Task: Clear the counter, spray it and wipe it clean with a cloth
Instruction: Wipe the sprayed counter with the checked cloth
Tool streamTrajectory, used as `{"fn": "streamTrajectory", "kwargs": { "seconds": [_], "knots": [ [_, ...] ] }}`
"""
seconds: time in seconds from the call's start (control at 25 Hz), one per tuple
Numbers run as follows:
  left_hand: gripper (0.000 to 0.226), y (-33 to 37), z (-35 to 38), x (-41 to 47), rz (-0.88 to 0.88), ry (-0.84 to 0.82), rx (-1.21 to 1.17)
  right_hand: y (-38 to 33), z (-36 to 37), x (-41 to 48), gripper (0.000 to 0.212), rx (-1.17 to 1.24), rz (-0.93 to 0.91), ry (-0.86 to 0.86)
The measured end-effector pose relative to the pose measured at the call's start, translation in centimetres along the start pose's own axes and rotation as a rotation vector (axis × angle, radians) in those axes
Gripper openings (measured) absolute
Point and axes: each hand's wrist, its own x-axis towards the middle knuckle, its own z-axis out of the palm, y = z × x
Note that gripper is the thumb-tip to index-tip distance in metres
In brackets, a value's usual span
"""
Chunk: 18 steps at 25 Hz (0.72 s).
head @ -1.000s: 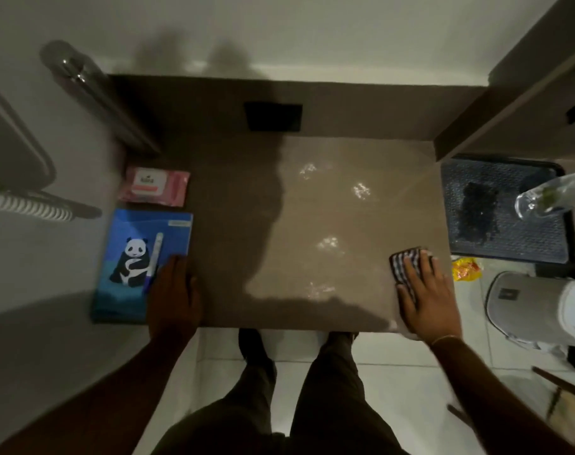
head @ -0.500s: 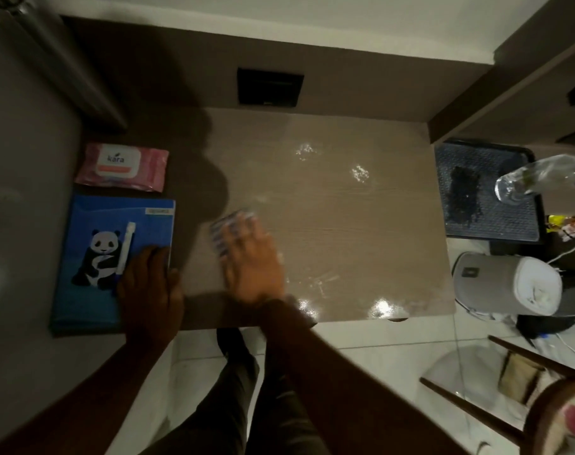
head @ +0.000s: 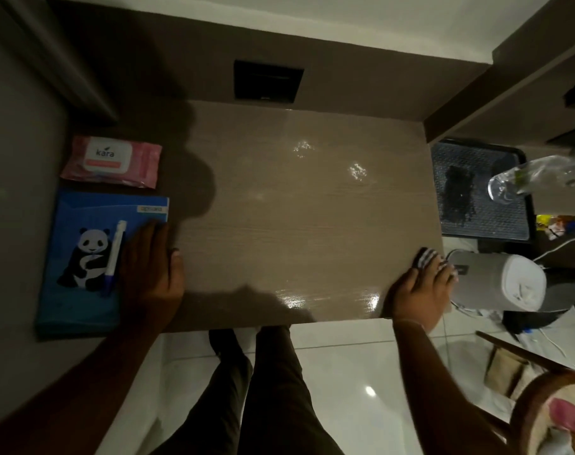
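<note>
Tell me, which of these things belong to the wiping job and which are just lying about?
In the job:
brown wood-grain counter, wet in patches
checked cloth under the right hand

Lying about:
pink wipes pack
blue panda notebook with white pen, left hand at its edge
grey bin
clear plastic bottle, use unclear

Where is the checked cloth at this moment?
In the head view, the checked cloth lies at the front right corner of the counter, under the right hand, beside the grey appliance.
</note>
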Motion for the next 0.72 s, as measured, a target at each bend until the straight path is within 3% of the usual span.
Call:
{"fn": "streamTrajectory", "kwargs": {
  "seconds": [0.04,0.12,0.24,0.32,0.48,0.64,0.72],
  "knots": [
    [0.056,-0.1,0.2,-0.1,0.0,0.013,-0.004,-1.9,0.6,0.3,0.062,-0.004,0.004,0.007],
    [0.057,-0.3,0.4,-0.1,-0.006,0.033,-0.039,-8.0,2.6,-2.3,0.061,0.02,-0.178,-0.017],
    [0.06,-0.6,0.2,-0.2,-0.004,0.015,-0.129,-17.8,6.9,-13.3,0.06,0.052,-0.711,-0.111],
    [0.057,-0.6,0.1,-0.6,0.006,0.03,-0.208,-21.7,8.7,-21.4,0.062,0.077,-0.971,-0.228],
    [0.057,-0.6,0.0,-0.7,-0.035,0.012,-0.338,-18.4,8.9,-28.2,0.073,0.04,-1.046,-0.36],
    [0.054,-0.6,0.1,-0.7,-0.004,0.025,-0.311,-12.6,7.7,-25.8,0.08,-0.045,-1.256,-0.424],
    [0.055,-0.6,0.1,-0.7,-0.018,0.02,-0.284,-11.5,7.3,-22.2,0.071,-0.014,-1.219,-0.402]
  ]
}}
